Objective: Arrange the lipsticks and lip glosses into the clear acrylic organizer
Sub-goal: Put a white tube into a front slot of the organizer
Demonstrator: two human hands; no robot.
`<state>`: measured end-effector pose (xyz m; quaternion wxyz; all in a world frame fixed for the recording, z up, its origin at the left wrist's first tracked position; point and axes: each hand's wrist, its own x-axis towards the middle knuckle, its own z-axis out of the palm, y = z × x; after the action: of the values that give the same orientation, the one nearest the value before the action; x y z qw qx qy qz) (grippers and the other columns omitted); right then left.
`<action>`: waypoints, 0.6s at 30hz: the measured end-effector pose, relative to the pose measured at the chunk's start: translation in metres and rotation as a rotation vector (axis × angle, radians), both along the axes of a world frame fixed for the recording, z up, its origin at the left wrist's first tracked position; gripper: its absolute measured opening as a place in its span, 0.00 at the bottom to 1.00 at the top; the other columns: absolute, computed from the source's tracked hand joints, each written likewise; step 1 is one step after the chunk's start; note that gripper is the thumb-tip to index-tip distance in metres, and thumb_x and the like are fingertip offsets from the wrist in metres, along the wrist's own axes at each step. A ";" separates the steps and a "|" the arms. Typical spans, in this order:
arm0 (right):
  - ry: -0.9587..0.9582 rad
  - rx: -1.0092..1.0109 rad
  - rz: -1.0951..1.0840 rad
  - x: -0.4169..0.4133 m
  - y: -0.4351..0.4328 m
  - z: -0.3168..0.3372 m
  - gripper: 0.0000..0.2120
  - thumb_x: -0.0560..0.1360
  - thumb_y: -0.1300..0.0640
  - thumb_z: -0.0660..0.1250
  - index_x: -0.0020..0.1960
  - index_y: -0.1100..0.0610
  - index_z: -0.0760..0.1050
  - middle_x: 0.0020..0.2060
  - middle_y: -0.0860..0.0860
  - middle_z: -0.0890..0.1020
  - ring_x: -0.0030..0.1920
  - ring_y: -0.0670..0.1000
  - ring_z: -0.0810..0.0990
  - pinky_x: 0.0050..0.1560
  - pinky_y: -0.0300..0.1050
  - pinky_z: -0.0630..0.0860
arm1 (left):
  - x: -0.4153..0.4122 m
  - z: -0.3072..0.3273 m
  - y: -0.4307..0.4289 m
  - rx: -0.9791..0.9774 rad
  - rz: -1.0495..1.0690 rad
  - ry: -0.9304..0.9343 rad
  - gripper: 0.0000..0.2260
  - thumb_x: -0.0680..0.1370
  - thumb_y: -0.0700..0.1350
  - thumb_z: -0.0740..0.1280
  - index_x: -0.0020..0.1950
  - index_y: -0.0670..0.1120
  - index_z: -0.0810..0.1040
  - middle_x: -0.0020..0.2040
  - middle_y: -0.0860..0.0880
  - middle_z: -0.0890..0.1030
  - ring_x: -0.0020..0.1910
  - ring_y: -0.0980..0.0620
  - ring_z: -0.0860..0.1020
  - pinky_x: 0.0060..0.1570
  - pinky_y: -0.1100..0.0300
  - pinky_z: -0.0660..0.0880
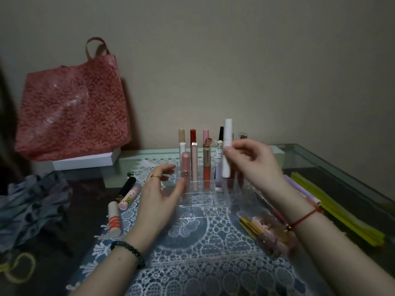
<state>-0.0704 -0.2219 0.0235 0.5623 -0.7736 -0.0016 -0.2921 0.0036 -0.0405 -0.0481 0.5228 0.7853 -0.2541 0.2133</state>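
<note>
- The white tube [227, 148] is standing near upright, its long axis vertical with a slight lean, its lower end hanging just above the right-hand cells of the clear acrylic organizer [205, 201] — the slot it wants is lying directly below and a little toward the viewer.
- The right hand [254, 165] is pinching the tube at mid-length between thumb and forefinger; the remaining fingers are curling loosely behind it. This hand is the nearer one to the open cells on that side.
- The left hand [162, 193] is resting against the organizer's left edge, fingers spread and empty, the thumb beside the pink gloss tube [185, 174] in the left column; it appears to be steadying the rack.
- Count in the organizer: about a dozen tubes are standing upright across the back rows, the rightmost ones hiding behind the right hand, so an exact figure cannot be given. The two front rows are showing empty.
- Count outside, left of the rack on the lace mat [192, 263]: three pieces are lying flat — a black tube [127, 187], a pale pink tube [130, 196] and a white tube with red bands [114, 217].
- Outside, right: a cluster of gold and pink tubes [267, 233] is lying beneath the right wrist; blurred, number not determinable.
- Judgement: the task is looking roughly half done.
</note>
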 end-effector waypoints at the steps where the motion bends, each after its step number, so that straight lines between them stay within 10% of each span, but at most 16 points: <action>1: 0.008 -0.021 0.023 0.004 0.007 -0.004 0.04 0.72 0.56 0.67 0.46 0.55 0.76 0.36 0.49 0.79 0.33 0.40 0.78 0.33 0.31 0.76 | -0.003 0.002 0.000 -0.002 -0.007 -0.019 0.13 0.70 0.53 0.66 0.53 0.58 0.71 0.52 0.61 0.75 0.52 0.66 0.72 0.51 0.69 0.69; 18: 0.045 -0.098 0.051 0.032 0.034 -0.044 0.05 0.72 0.60 0.67 0.46 0.53 0.75 0.39 0.48 0.80 0.39 0.44 0.79 0.39 0.30 0.76 | -0.016 -0.003 -0.007 0.252 -0.062 -0.066 0.18 0.73 0.49 0.68 0.62 0.57 0.73 0.51 0.62 0.76 0.53 0.62 0.72 0.49 0.76 0.63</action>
<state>-0.0385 -0.1880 -0.0209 0.5309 -0.8064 -0.0231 -0.2597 -0.0120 -0.0475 -0.0510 0.4178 0.8289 -0.3202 0.1892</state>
